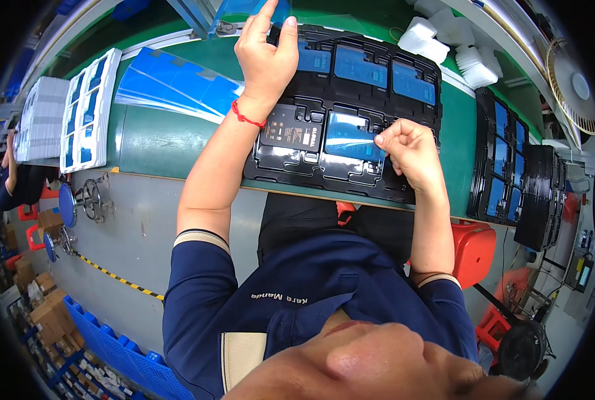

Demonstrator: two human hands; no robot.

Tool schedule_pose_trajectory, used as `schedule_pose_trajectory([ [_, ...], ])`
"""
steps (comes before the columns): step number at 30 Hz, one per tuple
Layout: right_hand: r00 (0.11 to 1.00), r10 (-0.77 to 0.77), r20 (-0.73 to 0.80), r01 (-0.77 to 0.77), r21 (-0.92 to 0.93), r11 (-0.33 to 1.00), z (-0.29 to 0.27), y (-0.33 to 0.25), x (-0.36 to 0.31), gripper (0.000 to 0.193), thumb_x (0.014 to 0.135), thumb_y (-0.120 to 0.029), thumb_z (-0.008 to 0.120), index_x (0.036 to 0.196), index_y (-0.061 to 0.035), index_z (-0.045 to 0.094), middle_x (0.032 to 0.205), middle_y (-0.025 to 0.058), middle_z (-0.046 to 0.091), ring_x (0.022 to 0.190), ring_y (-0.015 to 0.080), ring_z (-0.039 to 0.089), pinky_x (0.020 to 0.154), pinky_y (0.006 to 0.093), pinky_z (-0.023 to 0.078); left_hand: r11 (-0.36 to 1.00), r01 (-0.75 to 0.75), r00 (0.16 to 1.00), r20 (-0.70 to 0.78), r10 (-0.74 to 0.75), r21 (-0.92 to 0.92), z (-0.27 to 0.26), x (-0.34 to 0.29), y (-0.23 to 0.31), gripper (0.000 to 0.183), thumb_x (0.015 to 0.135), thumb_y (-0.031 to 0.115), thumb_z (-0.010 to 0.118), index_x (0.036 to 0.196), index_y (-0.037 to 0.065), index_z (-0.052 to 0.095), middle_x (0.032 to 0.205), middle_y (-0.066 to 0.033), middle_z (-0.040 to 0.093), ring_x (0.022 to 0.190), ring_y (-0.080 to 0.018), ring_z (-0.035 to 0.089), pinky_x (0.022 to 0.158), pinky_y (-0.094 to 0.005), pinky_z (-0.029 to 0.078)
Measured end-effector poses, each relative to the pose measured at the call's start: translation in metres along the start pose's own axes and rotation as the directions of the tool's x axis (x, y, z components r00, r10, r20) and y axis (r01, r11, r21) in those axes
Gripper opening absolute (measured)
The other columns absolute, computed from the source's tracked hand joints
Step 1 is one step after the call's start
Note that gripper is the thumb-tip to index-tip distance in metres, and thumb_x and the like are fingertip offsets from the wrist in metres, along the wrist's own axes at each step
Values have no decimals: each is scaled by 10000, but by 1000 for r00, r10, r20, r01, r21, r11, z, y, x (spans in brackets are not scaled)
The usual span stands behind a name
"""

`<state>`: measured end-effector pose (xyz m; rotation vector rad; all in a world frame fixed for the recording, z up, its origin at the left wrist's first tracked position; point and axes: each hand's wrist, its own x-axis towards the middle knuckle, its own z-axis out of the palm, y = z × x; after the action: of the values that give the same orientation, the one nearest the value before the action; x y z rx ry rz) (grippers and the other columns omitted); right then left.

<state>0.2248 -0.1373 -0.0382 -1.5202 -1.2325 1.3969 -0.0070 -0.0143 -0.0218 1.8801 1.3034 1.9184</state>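
Observation:
My right hand (411,150) pinches the right edge of a glossy blue film (352,137). This film lies over a flat battery-like pack in the front row of a black moulded tray (351,175). In the pocket to its left sits a dark pack with printed labels (291,132), with no blue film on it. My left hand (267,57), with a red cord at the wrist, is raised over the tray's far left corner. Its thumb and index finger stand apart before a translucent blue sheet (234,15); contact with it cannot be told.
Blue film sheets (177,83) fan out on the green table (157,137), left of the tray. White trays (87,113) stand further left. Stacked black trays (504,157) are at the right, near clear plastic pieces (437,40) and a fan (577,87). A red stool (474,253) stands below.

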Motion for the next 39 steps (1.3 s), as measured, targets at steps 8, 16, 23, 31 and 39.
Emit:
schedule_pose_trajectory([
  [8, 1000, 2, -11, -3, -26, 1000, 0, 1, 0, 108, 814, -58, 685, 741, -24, 612, 576, 4, 575, 385, 16, 403, 326, 192, 278, 1000, -22, 1000, -6, 22, -15, 4, -1, -6, 349, 823, 44, 625, 1156, -57, 592, 1057, -208, 643, 954, -281, 628, 850, -331, 469],
  [16, 1000, 24, -3, -24, -60, 998, 1, -4, 0, 89, 808, -38, 686, 747, -17, 625, 606, 12, 599, 441, 16, 452, 382, 187, 331, 998, -60, 998, 9, 59, 25, 2, -1, -5, 343, 827, 54, 623, 1150, -60, 594, 1069, -217, 640, 981, -297, 624, 867, -336, 463],
  [23, 999, -27, -45, 20, -156, 988, 5, -3, 0, 80, 793, -20, 689, 739, -6, 633, 618, 18, 618, 537, 39, 535, 503, 195, 420, 999, -37, 999, 19, 37, 8, 2, -1, -3, 344, 829, 55, 624, 1152, -60, 593, 1070, -217, 640, 987, -292, 623, 869, -335, 462],
  [31, 964, -220, -148, 125, -479, 869, 17, -4, -5, 121, 741, -48, 697, 663, -6, 614, 557, 51, 602, 499, 85, 566, 482, 260, 432, 1000, -19, 999, 27, 19, 23, 2, 0, -1, 345, 828, 45, 624, 1157, -55, 594, 1071, -209, 643, 984, -277, 626, 871, -330, 462],
  [39, 765, -607, -217, 132, -869, 477, 18, -1, -12, 383, 723, -165, 764, 1020, -30, 563, 873, 146, 633, 846, 279, 618, 709, 348, 484, 1000, -19, 999, 49, 20, -5, 4, 0, -4, 310, 836, 36, 613, 1131, -56, 609, 1043, -201, 658, 981, -277, 634, 867, -330, 470],
])
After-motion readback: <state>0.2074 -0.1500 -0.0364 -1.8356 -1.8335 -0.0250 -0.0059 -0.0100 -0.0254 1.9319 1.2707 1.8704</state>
